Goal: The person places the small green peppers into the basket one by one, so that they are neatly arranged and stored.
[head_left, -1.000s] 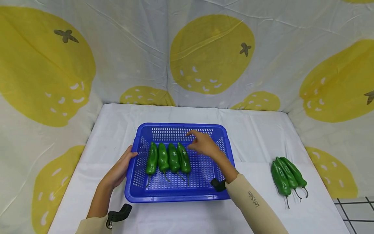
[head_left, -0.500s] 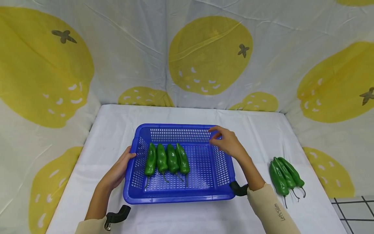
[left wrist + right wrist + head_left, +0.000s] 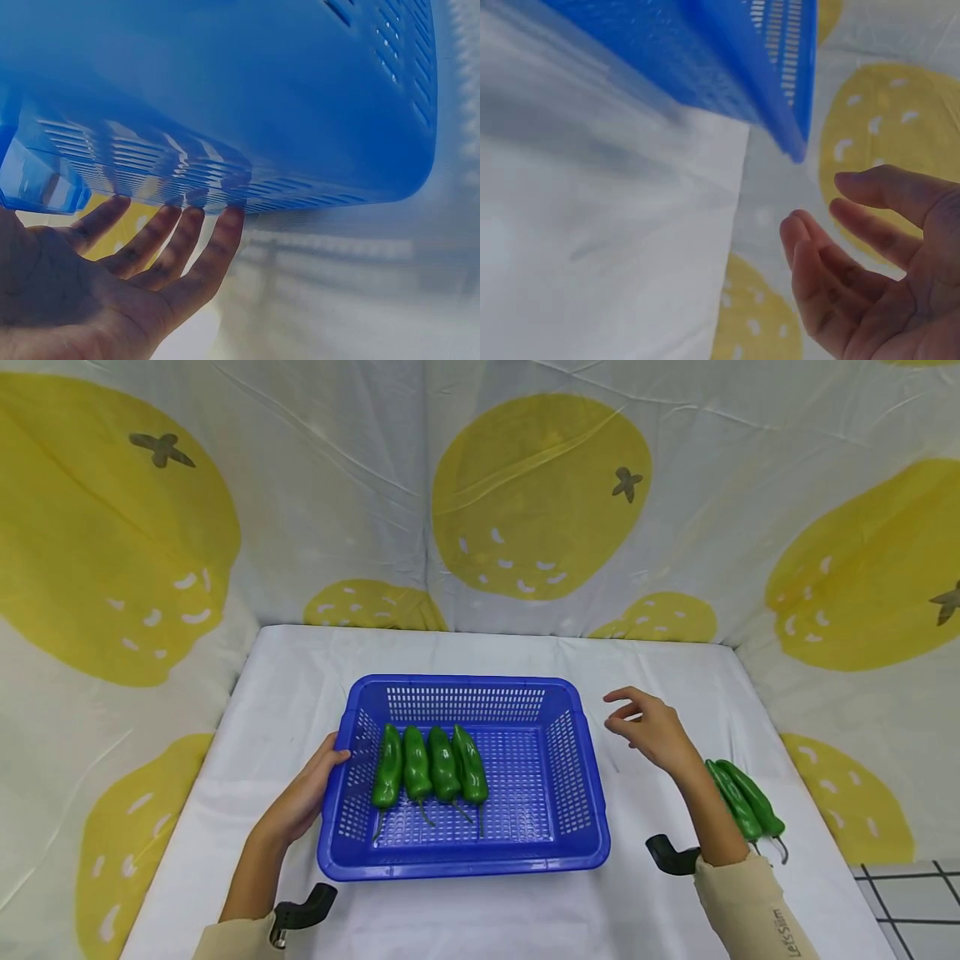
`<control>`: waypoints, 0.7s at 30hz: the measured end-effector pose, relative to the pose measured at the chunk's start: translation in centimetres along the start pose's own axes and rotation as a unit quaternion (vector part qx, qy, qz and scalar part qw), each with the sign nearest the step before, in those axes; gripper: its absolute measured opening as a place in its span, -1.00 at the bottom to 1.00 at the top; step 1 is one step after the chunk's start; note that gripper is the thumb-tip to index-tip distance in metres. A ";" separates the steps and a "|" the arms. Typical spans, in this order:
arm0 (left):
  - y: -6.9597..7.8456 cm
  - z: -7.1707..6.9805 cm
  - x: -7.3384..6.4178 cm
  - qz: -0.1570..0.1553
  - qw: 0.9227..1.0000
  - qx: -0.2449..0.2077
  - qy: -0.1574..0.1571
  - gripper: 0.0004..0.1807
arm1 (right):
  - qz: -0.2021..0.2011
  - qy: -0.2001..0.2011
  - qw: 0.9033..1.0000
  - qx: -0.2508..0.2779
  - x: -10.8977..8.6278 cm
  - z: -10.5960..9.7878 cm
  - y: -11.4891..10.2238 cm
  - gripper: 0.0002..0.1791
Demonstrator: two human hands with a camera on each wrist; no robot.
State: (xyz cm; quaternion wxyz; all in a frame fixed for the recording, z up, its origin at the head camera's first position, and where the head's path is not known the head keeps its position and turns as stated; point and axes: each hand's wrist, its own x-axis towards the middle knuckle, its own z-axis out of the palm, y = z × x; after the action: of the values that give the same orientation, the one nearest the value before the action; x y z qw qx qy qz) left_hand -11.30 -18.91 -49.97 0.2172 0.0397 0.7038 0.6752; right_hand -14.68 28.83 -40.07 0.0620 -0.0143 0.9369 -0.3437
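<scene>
My left hand [image 3: 302, 797] holds the blue plastic basket [image 3: 465, 866] by its left side, thumb over the rim. In the left wrist view the fingertips [image 3: 232, 219] of that hand rest against the slotted outer wall. Several green peppers [image 3: 416, 764] lie side by side in the basket's left half, stems toward me. My right hand [image 3: 651, 727] hovers to the right of the basket with nothing in it, fingers loosely bent. Beyond its wrist, two green peppers [image 3: 752, 797] lie on the table at the right, partly covered by the forearm.
A white cloth covers the table [image 3: 480, 914]. Behind and at both sides hangs a white curtain [image 3: 360, 477] printed with yellow fruit. Grey-lined floor tiles [image 3: 922, 897] show at the lower right.
My right hand has moved from over the basket, past its right side, out above the table. Its forearm now hides one of the peppers at the right. The left hand stays at the rim.
</scene>
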 end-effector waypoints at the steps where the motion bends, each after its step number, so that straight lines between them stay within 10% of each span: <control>1: 0.0 0.0 0.0 0.000 1.000 0.000 0.000 -0.33 | 0.004 0.000 1.000 -0.004 -0.2 -0.2 0.4 -0.58; 21: -0.1 -0.1 0.0 -0.007 1.000 -0.002 0.000 -0.34 | 0.125 0.017 0.990 -0.068 -6.0 -2.6 10.7 -0.53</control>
State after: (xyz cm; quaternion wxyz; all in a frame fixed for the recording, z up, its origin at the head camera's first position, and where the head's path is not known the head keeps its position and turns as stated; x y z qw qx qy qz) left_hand -11.32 -18.97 -50.04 0.2221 0.0343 0.7026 0.6752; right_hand -8.87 39.05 -44.35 0.0878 0.1048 0.9535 -0.2687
